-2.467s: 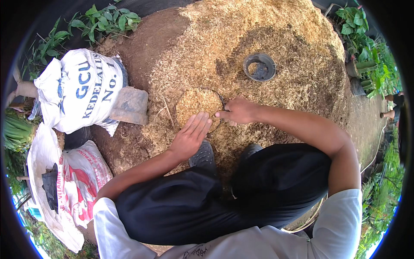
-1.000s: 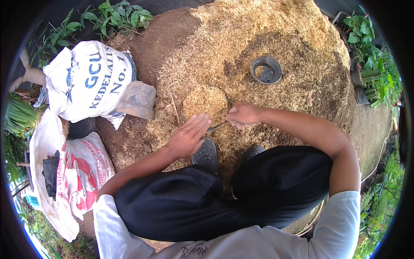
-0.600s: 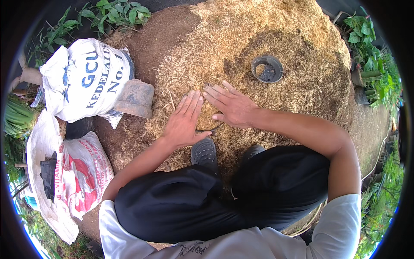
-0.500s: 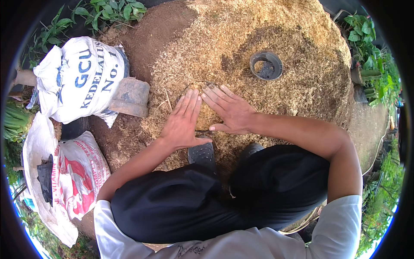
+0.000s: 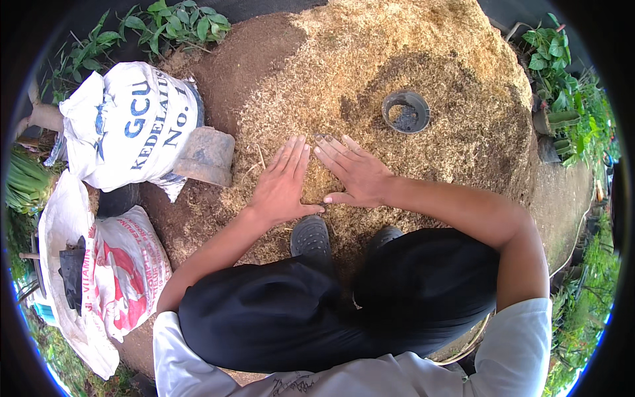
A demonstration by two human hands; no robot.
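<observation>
My left hand lies flat, palm down, on a broad heap of pale, husk-like material. Opposite it, my right hand is also laid flat, its fingers slanting up and to the left. The fingertips of both hands come close together, with the thumbs apart from the fingers, so a patch of the pale material shows between them. Neither hand holds anything. Beyond my right hand a round black plastic pot sits in the heap, with dark bits inside.
A stuffed white sack stands at the left, with a mud-stained grey container against it. Nearer is an open white-and-red sack with black plastic pieces. My dark shoes rest at the heap's near edge. Green plants grow at the right.
The dark curved edges that showed around my hands are no longer visible. My hands stay flat and nearly in place, while the whole view has shifted slightly.
</observation>
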